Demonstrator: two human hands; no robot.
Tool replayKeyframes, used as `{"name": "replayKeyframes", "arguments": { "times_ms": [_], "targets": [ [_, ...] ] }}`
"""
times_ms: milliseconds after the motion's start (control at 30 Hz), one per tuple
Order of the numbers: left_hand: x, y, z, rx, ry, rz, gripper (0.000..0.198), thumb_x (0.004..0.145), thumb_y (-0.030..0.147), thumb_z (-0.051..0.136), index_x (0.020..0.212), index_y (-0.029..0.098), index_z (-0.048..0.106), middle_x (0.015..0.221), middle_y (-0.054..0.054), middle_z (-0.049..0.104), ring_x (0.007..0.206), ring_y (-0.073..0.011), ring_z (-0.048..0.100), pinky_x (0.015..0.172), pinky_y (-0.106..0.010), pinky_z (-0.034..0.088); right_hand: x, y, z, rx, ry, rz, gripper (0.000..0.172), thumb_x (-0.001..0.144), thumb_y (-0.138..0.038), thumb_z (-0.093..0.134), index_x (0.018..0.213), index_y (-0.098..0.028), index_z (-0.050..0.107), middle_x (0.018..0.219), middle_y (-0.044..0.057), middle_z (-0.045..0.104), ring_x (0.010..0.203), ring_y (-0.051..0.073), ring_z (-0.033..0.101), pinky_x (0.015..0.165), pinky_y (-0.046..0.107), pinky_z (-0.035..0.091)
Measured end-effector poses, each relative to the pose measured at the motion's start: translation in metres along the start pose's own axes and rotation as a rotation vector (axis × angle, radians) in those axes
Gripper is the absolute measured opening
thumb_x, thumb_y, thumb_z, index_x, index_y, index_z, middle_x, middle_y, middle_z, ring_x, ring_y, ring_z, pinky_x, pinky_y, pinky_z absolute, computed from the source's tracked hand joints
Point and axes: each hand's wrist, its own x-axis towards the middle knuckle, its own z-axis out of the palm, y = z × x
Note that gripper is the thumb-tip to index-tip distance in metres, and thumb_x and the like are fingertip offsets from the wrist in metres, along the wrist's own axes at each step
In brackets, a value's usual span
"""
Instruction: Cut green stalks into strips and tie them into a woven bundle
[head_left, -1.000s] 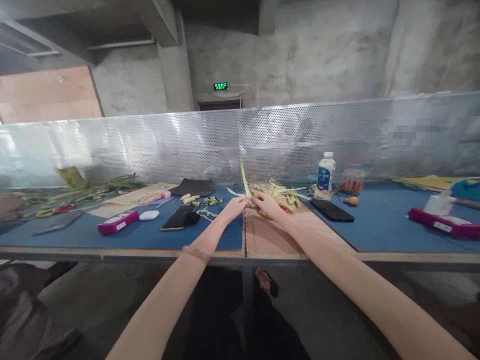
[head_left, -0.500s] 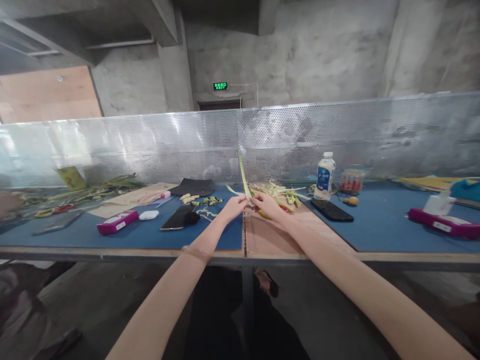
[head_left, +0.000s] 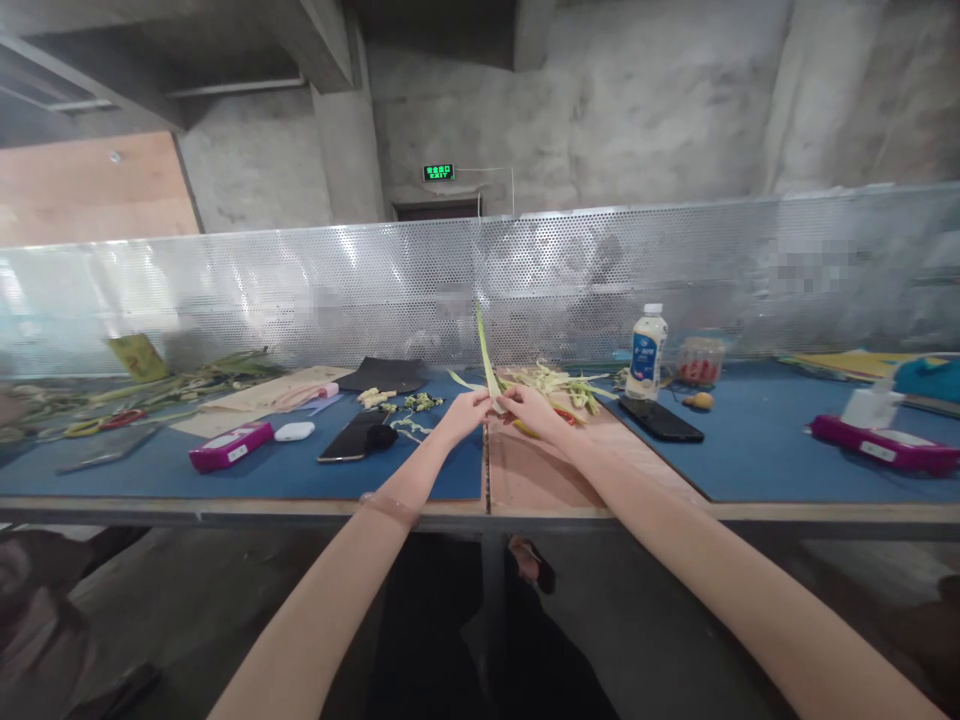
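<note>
Both my hands meet over the middle of the table and pinch the base of a long pale green leaf strip (head_left: 484, 352) that stands nearly upright. My left hand (head_left: 466, 413) grips it from the left with closed fingers. My right hand (head_left: 529, 410) pinches it from the right. Just behind my hands lies a heap of green and pale leaf strips (head_left: 559, 384). Something red and yellow (head_left: 564, 416) peeks out from under my right hand; I cannot make it out.
A black phone (head_left: 349, 437), a white earbud case (head_left: 294, 431) and a pink box (head_left: 221, 447) lie left of my hands. A white bottle (head_left: 647, 352), another phone (head_left: 660, 419) and a second pink box (head_left: 885, 443) stand right. A perforated metal screen (head_left: 675, 280) backs the blue table (head_left: 750, 450).
My hands hold nearly still on the leaf strip; its tip has swayed slightly left. The whole view has shifted a little.
</note>
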Motion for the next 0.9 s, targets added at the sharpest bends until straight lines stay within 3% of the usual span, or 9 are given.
{"name": "replayKeyframes", "arguments": {
  "times_ms": [300,433,567,767,900],
  "targets": [
    [-0.003,0.004,0.005,-0.151,0.052,0.025,0.034,0.087,0.030,0.051,0.118,0.015,0.049,0.109,-0.008,0.058,0.087,-0.0177,0.060,0.075,-0.038,0.051,0.003,0.006,0.004,0.052,-0.006,-0.011,0.023,0.088,-0.028,0.052,0.105,-0.013,0.055,0.093,0.004,0.060,0.072,0.012,0.059,0.062,0.029,0.052],
    [-0.002,0.004,0.007,-0.236,0.095,0.038,0.057,0.088,0.025,0.050,0.138,0.022,0.023,0.117,-0.010,0.055,0.085,-0.0171,0.062,0.075,-0.037,0.053,0.003,0.007,0.011,0.070,-0.027,-0.026,0.023,0.088,-0.028,0.052,0.105,-0.013,0.055,0.091,0.003,0.060,0.070,0.012,0.059,0.061,0.028,0.051],
    [0.000,0.004,0.007,-0.296,0.099,0.033,0.074,0.088,0.025,0.048,0.142,0.026,-0.003,0.120,-0.014,0.054,0.083,-0.0181,0.064,0.072,-0.037,0.054,0.000,0.004,0.015,0.082,-0.036,-0.057,0.022,0.088,-0.028,0.052,0.105,-0.013,0.055,0.091,0.003,0.060,0.069,0.011,0.059,0.060,0.027,0.051],
    [0.001,0.000,0.006,-0.341,0.093,0.037,0.082,0.087,0.031,0.050,0.141,0.026,-0.010,0.118,-0.016,0.056,0.077,-0.0200,0.065,0.069,-0.041,0.055,-0.001,0.004,0.016,0.095,-0.056,-0.112,0.021,0.088,-0.028,0.052,0.104,-0.013,0.055,0.087,0.002,0.059,0.065,0.010,0.058,0.057,0.025,0.050],
    [0.003,-0.004,0.005,-0.345,0.103,0.054,0.084,0.086,0.035,0.050,0.142,0.025,-0.012,0.106,-0.015,0.062,0.062,-0.0190,0.065,0.065,-0.045,0.054,0.000,0.007,0.017,0.099,-0.071,-0.136,0.021,0.088,-0.028,0.052,0.103,-0.013,0.055,0.085,0.002,0.059,0.064,0.010,0.057,0.056,0.024,0.050]
  ]
}}
